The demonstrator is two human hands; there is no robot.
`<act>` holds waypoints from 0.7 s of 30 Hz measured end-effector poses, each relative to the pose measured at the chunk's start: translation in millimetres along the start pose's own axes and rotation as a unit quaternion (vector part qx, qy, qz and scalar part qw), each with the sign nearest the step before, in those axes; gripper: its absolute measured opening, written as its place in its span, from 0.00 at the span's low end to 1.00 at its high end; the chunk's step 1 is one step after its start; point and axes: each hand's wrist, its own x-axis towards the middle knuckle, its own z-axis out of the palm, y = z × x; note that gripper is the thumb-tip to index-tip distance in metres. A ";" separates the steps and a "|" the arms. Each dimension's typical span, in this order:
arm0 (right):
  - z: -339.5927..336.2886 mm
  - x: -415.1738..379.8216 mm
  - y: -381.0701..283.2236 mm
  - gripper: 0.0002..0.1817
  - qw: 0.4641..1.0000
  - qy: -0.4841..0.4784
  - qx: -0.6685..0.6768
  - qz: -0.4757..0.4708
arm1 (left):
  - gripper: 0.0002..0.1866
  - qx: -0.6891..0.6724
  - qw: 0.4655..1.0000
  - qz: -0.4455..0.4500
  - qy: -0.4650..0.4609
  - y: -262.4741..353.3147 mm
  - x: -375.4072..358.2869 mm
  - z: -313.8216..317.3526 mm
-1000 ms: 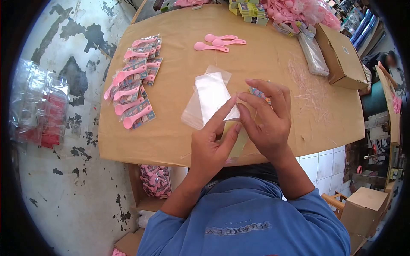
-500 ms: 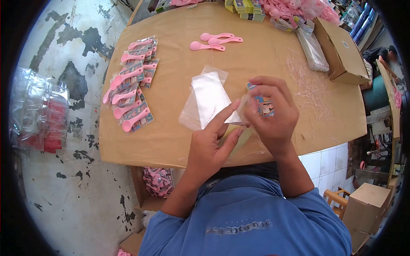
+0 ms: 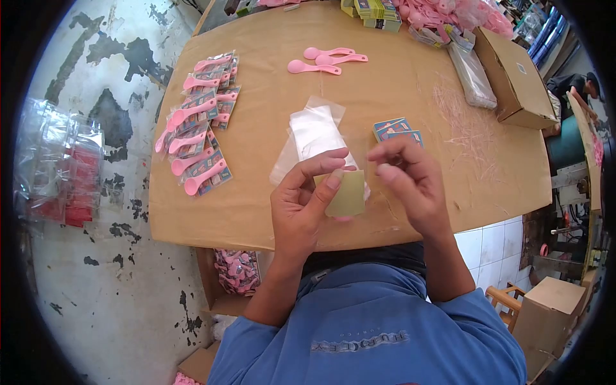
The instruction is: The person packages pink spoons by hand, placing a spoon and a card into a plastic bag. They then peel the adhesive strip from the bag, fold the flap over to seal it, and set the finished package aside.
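Between thumb and fingers, my left hand (image 3: 307, 196) grips a yellow-green card (image 3: 347, 194), and a bit of pink shows just below it. To the right, my right hand (image 3: 414, 183) hovers with thumb and index finger apart and nothing visible between them. Behind the card lie clear plastic bags (image 3: 314, 131), partly covered by my left hand. Printed blue cards (image 3: 396, 128) rest just beyond my right fingers. Three pink spoons (image 3: 314, 67) lie farther back. At the left of the table are several bagged pink spoons with cards (image 3: 208, 176).
A cardboard box (image 3: 516, 80) stands at the right edge, beside a bundle of plastic bags (image 3: 473, 74). Pink spoons (image 3: 471, 16) are heaped at the back right, near stacked yellow cards (image 3: 375, 11). Another person (image 3: 574, 86) is partly visible at far right.
The yellow-green card in my left hand has come up into clear view. My right hand has moved slightly right and away from my left, and its fingers have spread, uncovering more of the blue cards.
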 end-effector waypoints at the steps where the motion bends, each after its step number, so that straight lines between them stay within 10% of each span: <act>1: 3.2 -0.1 0.7 0.06 0.999 -0.022 -0.027 0.004 | 0.13 0.001 1.000 -0.007 -0.007 -1.1 -0.3 -2.2; 21: -6.7 2.7 1.5 0.05 0.990 -0.093 0.090 0.056 | 0.05 0.024 0.996 0.073 -0.032 -10.4 -7.1 -28.7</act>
